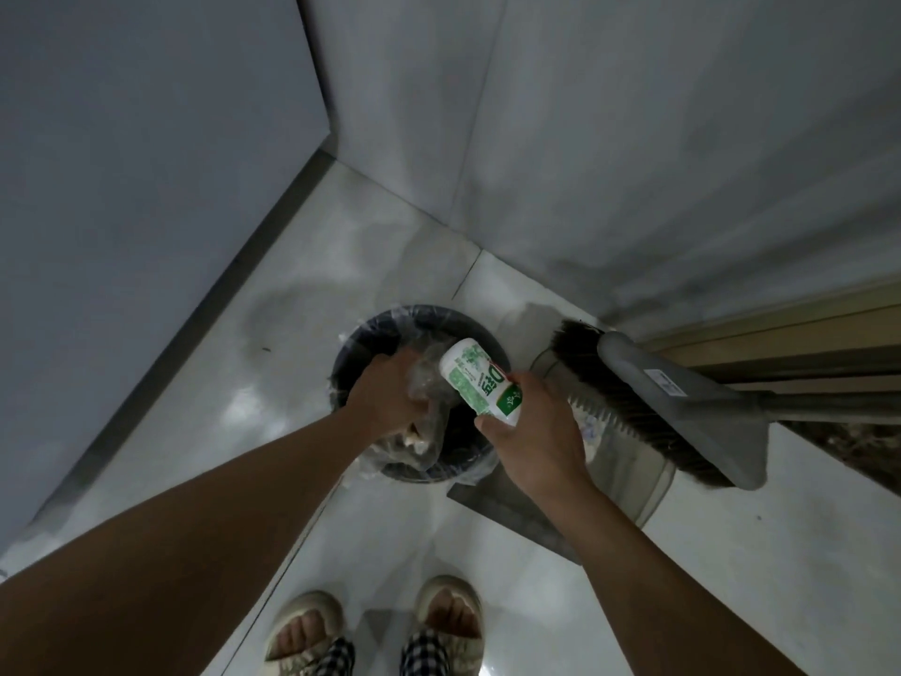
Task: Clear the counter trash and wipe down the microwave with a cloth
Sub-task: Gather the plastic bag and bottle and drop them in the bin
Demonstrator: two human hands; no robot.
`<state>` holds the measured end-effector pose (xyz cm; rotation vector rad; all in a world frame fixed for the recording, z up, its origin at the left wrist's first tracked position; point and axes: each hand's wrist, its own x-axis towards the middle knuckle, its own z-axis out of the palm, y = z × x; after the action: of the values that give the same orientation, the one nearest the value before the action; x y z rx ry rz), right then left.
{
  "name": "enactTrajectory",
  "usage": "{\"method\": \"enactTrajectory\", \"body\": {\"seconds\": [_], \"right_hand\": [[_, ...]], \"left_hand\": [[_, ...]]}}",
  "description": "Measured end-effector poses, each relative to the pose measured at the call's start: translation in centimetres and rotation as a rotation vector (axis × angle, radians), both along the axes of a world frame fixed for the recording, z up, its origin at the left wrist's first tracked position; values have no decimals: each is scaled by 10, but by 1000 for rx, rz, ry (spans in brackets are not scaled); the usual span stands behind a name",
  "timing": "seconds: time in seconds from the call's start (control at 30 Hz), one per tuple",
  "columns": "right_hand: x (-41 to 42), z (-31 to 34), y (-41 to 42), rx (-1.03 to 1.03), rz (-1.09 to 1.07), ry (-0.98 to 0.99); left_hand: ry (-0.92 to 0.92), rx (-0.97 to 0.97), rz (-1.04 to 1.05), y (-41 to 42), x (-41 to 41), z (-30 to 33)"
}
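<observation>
Trash bin: one round dark plastic bin (363,344), lined with a thin clear film bag whose crinkled edge is folded over the rim; it stands on the floor close to the corner of the walls.
Left hand: the left hand (385,390) is held over the bin mouth with fingers curled round a crumpled clear plastic bag (429,383); the bag is glossy and wrinkled, and pale scraps are seen through it lower down.
Right hand: the right hand (534,434) is closed round the lower end of one white cylindrical plastic bottle with green printed label (480,378); thumb and fingers are wrapped round it.
Bottle position: the bottle is tilted, its rounded white end pointing up and away, above the right side of the bin rim and touching the clear bag.
Broom: one grey plastic broom head with dark stiff bristles (682,407) is noted just right of the bin, its grey handle running off to the right edge.
Dustpan: one grey, partly translucent plastic dustpan (629,470) lies under the broom, beside the bin.
Floor: glossy pale tiles (731,578) with visible grout lines and light reflections.
Walls: smooth pale tiled panels (634,139) meet in a corner behind the bin; a flat grey panel is on the left.
Feet: two feet in light open-toed sandals (451,612), with checked trouser hems, are recorded at the bottom edge.
</observation>
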<state>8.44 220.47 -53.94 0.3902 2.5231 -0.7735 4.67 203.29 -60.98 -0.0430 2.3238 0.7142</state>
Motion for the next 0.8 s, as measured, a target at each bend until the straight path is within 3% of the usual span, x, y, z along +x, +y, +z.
{"method": "enactTrajectory", "body": {"seconds": [0.33,0.8], "right_hand": [[-2,21,-43,7,92,-50],[-13,-80,-89,131,139,-113]], "left_hand": [[123,17,171,-51,23,82],[234,-1,93,-98,53,51]]}}
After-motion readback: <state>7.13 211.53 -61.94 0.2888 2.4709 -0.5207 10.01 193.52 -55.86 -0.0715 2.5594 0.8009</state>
